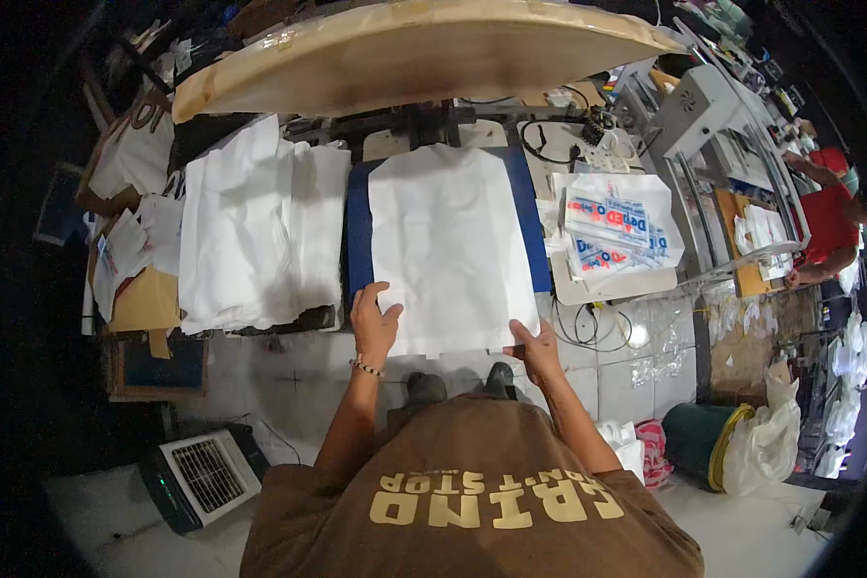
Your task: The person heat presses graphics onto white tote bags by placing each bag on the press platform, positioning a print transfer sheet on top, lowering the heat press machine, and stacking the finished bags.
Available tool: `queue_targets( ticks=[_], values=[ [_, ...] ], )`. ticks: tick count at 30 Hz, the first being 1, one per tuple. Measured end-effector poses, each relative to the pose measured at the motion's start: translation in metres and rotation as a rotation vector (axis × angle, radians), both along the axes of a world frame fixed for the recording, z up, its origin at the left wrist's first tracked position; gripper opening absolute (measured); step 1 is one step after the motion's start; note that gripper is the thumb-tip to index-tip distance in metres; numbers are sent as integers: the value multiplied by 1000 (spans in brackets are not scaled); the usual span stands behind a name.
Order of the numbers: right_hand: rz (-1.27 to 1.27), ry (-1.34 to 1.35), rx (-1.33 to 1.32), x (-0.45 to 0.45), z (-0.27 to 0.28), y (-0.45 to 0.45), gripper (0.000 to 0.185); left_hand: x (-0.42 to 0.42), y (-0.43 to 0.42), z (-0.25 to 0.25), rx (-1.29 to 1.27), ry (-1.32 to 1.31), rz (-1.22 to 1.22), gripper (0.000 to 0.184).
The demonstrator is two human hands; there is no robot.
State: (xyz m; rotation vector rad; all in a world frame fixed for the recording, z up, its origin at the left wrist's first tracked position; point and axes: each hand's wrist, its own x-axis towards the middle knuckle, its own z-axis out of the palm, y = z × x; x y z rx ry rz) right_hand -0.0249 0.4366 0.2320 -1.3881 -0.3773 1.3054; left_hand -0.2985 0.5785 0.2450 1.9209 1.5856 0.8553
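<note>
A plain white sheet (443, 241), which looks like thin cloth, lies over a blue pad (358, 217) straight ahead of me. Its near end hangs past the pad toward my body. At the sheet's lower left edge is my left hand (373, 323), closed on the border, with thumb and index finger showing. My right hand (539, 354) pinches the lower right corner between thumb and fingers. The undersides of both grips are hidden.
Left of the pad lies a stack of white sheets (250, 231). Printed white pieces (617, 222) lie on the right, beside a metal-framed machine (698, 111). A large padded board (424, 58) spans the far side. A person in red (828, 217) is at far right.
</note>
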Motion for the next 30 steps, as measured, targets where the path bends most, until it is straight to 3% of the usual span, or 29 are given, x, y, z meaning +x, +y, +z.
queue_targets(
  ticks=[2,4,5,7,8,10,11,12,13,15,17,19,21,22,25,28,30],
  values=[
    [1,-41,-9,-2,-2,0,52,-5,3,-5,51,-14,-14,58],
    [-56,-90,9,-3,1,1,39,-7,8,-5,1,81,-77,63],
    [-59,-91,11,-2,4,3,39,-6,10,0,3,81,-80,63],
    [13,-237,-56,1,17,5,49,-1,12,39,-82,327,-112,72],
    [4,-234,-50,2,28,4,49,8,12,95,-260,416,-188,78],
    [123,-888,-90,6,48,4,64,12,22,188,-21,327,-567,78],
    [113,-882,-90,7,47,8,64,23,23,262,125,257,-809,71],
    [112,-970,19,8,43,15,64,34,27,312,250,-55,-1005,62],
    [108,-1059,127,9,36,18,64,47,29,360,396,-19,-971,51],
    [72,-946,153,16,16,24,59,74,43,441,655,198,-780,47],
    [-27,-1053,306,19,7,25,56,98,66,485,769,403,-661,42],
    [11,-999,187,23,-3,25,49,120,95,510,809,602,-576,38],
    [-6,-1118,333,26,10,22,47,134,119,533,837,758,-491,35],
    [31,-1042,181,31,30,22,43,138,129,540,846,814,-459,34],
    [-91,-902,63,86,26,32,42,147,143,557,908,926,-386,31],
    [-164,-1329,142,183,-34,53,36,141,139,575,1034,972,-310,31],
    [-238,-1411,-18,243,-54,67,43,130,124,585,1152,968,-256,32]
  ],
)
